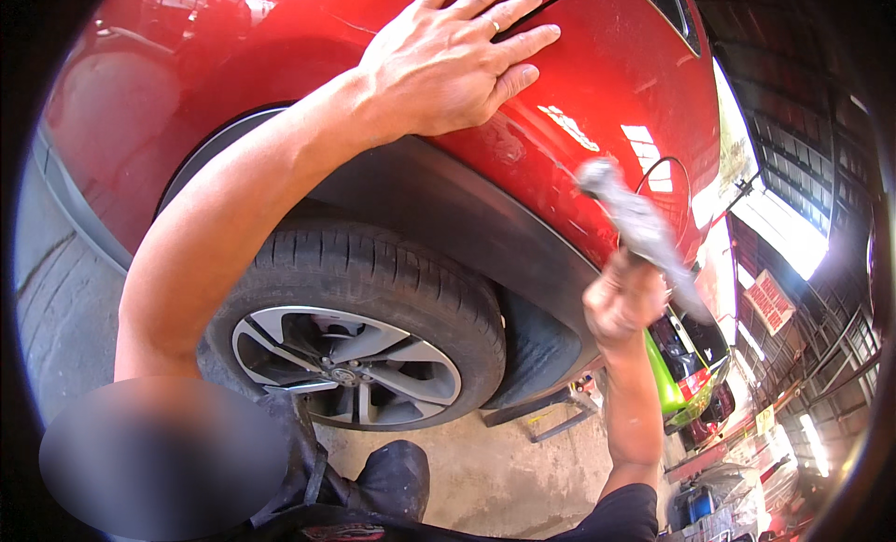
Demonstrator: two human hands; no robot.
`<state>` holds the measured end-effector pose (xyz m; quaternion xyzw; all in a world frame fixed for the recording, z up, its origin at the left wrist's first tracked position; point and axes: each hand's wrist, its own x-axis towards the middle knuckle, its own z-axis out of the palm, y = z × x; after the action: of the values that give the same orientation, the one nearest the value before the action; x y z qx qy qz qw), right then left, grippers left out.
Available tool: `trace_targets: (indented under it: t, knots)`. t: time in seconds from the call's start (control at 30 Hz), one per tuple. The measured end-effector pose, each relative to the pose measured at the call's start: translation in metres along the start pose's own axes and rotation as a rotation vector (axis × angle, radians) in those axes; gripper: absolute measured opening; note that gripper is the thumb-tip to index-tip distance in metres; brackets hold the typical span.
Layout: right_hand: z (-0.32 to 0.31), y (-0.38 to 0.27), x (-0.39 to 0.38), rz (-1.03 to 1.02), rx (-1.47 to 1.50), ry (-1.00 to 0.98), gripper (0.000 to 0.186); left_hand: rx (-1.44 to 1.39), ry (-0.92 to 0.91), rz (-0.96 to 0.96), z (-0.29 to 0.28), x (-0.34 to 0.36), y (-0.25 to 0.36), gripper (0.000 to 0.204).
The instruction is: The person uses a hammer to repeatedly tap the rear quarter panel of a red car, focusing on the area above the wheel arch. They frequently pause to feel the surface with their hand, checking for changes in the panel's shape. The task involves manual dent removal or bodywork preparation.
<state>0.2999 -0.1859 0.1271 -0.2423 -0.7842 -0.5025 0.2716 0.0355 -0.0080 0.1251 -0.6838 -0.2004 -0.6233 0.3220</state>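
My left hand lies with fingers spread on the red car panel, above the dark wheel-arch trim. A ring circles one finger. Lower right, my right hand grips a silvery hammer-like tool, blurred by motion, held up near the panel; whether it touches the panel I cannot tell. Beneath the arch sits a tyre on a silver and black alloy wheel.
A green car stands behind at the right. A metal stand or frame rests on the concrete floor. Steel roofing, lights and cluttered items fill the right side. My dark boot shows at bottom.
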Motion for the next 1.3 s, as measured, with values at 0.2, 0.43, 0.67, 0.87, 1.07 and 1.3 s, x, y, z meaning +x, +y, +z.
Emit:
trace_targets:
  t: [0.2, 0.43, 0.67, 0.87, 1.07, 1.3]
  knots:
    - [-0.003, -0.011, 0.020, 0.115, -0.080, 0.009, 0.052, 0.025, -0.003, 0.001, -0.004, 0.003, -0.001, 0.054]
    - [-0.013, -0.005, 0.011, 0.202, -0.353, -0.179, 0.072, 0.024, -0.064, -0.014, -0.014, 0.001, 0.004, 0.060]
    - [-0.053, 0.003, -0.076, 0.217, -0.459, 0.100, 0.052, -0.155, -0.275, 0.369, 0.000, -0.045, 0.028, 0.065]
    - [-0.059, -0.005, -0.142, 0.235, -0.334, 0.049, 0.041, -0.207, -0.417, 0.431, 0.005, -0.053, 0.053, 0.069]
    - [-0.052, -0.018, -0.127, 0.139, -0.472, 0.057, 0.042, -0.181, -0.399, 0.425, 0.006, -0.049, 0.064, 0.070]
    - [-0.037, -0.025, -0.089, 0.272, -0.462, 0.093, 0.026, -0.160, -0.391, 0.412, 0.007, -0.050, 0.064, 0.076]
